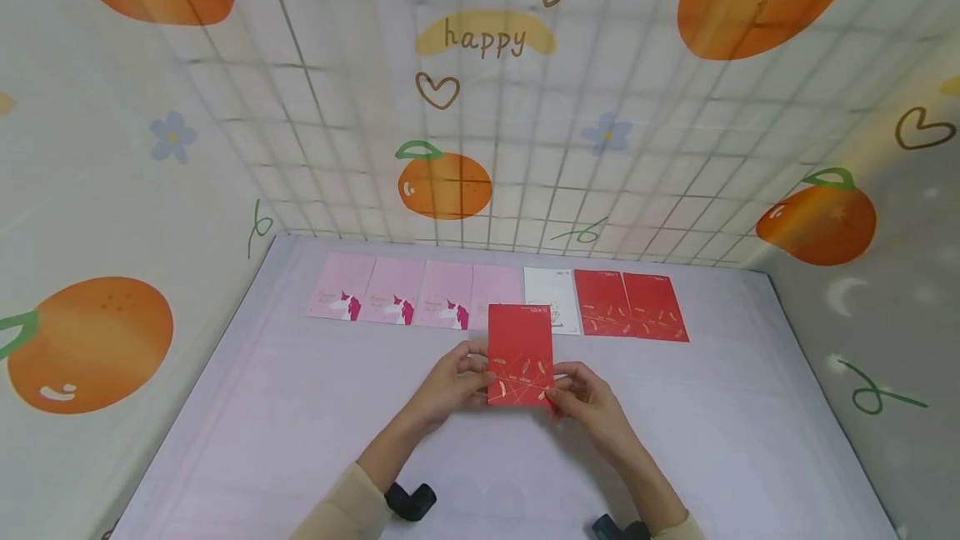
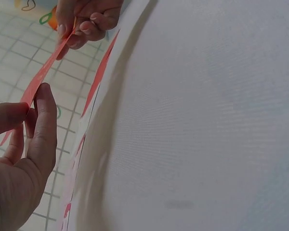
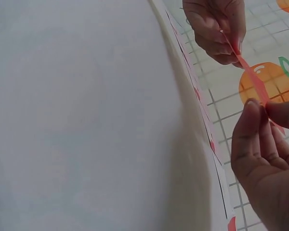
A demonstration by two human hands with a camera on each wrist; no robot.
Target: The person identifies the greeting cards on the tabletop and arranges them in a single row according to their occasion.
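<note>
A red greeting card with gold feathers and lines is held up above the table, its printed face toward the head camera. My left hand pinches its left edge between thumb and fingers. On the other side, my right hand pinches the lower right edge. Both wrist views catch the card nearly edge-on, thin and slightly bent. Behind it lies a white card, partly covered from sight by the held one.
Along the table's back edge runs a row: several pink unicorn cards at left, the white card, then two red cards at right. Black wrist-mounted devices show at both forearms. A fruit-printed cloth over a grid stands behind the table.
</note>
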